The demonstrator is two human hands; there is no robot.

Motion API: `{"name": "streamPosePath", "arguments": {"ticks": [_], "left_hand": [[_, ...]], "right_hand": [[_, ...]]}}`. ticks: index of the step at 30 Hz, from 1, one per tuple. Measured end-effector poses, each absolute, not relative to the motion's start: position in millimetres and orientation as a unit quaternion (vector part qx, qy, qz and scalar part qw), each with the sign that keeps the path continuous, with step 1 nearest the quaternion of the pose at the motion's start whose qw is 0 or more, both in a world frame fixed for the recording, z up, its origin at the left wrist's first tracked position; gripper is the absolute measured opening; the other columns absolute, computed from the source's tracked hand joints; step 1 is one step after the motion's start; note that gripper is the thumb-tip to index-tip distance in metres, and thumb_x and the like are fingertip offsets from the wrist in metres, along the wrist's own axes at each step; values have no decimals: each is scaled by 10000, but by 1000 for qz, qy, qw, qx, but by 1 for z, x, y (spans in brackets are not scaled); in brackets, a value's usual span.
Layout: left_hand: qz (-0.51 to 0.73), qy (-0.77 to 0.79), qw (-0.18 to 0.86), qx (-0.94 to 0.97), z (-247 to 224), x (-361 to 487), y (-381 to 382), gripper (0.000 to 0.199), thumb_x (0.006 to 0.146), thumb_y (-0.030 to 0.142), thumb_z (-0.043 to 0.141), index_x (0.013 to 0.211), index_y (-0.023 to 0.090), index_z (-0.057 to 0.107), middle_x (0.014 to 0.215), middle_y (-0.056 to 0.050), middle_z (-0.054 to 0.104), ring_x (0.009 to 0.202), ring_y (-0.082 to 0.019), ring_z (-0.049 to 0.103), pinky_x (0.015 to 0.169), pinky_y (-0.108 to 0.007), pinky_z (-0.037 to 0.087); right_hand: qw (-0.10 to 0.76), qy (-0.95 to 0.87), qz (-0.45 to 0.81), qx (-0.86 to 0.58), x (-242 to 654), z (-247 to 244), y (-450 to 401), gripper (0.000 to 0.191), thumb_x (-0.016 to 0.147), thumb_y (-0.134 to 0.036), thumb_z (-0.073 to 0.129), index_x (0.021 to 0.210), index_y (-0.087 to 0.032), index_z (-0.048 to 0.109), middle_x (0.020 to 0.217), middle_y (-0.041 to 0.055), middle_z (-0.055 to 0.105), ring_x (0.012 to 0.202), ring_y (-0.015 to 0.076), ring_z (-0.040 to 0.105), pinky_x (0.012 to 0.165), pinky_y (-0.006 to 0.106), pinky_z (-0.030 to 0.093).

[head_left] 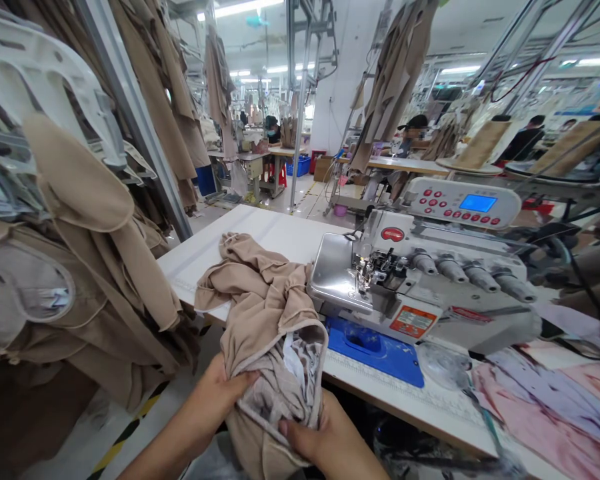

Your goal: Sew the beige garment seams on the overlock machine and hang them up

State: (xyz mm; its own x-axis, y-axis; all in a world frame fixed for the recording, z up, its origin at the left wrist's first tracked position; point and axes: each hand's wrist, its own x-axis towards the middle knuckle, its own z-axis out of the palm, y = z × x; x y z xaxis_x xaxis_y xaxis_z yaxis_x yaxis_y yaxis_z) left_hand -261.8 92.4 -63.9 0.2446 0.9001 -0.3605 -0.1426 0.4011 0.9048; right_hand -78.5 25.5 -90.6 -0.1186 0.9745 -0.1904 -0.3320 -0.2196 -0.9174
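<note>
A tan garment [260, 287] lies bunched over the front edge of the white table and hangs down toward me. Its edged opening faces up, showing a greyish inner side and a white strip inside. My left hand [225, 390] grips the left rim of this opening, thumb on top and the other fingers hidden under the cloth. On the right rim, my right hand [320, 430] pinches the fabric with its thumb inside the opening. Just beyond the garment stands an overlock sewing machine [395, 267] with a shiny metal plate at its near left.
Tan garments [105, 220] hang on a rack at the left. The white table [290, 230] carries the machine and a blue tray [375, 350] below it. Pink and lilac fabric pieces [555, 393] lie at the right. Thread cones [480, 147] stand behind; people sit farther back.
</note>
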Motion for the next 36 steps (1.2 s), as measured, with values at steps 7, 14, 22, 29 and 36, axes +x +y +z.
{"name": "streamPosePath", "arguments": {"ticks": [7,14,22,29,36], "left_hand": [[235,534,630,512,-60,-268,90,635,504,390,918,1043,139,695,1105,-135,728,1163,-403,600,1051,-501,441],[278,419,800,328,-50,-265,87,789,545,443,914,1227,153,645,1202,-141,712,1208,-367,604,1069,-449,438],[285,438,772,361,-48,-265,88,817,572,431,907,1281,156,609,1278,-147,672,1261,-373,563,1087,-463,426],[292,430,716,465,-54,-260,85,851,607,424,897,1348,173,562,1340,-127,634,1294,-351,537,1125,-463,391],[279,443,753,398,-63,-258,84,886,563,428,894,1340,174,553,1342,-133,635,1304,-383,524,1110,-498,406]], "right_hand": [[597,-201,657,-414,-82,-87,27,575,678,-357,885,1176,-167,670,1177,121,722,1161,341,623,1063,476,416],[561,-212,727,-336,-81,-64,23,725,602,-250,940,1259,-153,647,1197,138,715,1177,324,625,1072,441,421],[563,-223,718,-343,-80,-63,22,725,616,-265,936,1270,-164,639,1210,140,711,1162,333,632,1005,449,472],[554,-280,708,-336,-78,-72,27,659,692,-308,907,1272,-158,634,1213,134,709,1141,318,646,1031,439,451],[519,-318,715,-344,-70,-65,26,668,696,-305,906,1283,-166,621,1265,110,683,1194,317,609,1083,461,407]]}}
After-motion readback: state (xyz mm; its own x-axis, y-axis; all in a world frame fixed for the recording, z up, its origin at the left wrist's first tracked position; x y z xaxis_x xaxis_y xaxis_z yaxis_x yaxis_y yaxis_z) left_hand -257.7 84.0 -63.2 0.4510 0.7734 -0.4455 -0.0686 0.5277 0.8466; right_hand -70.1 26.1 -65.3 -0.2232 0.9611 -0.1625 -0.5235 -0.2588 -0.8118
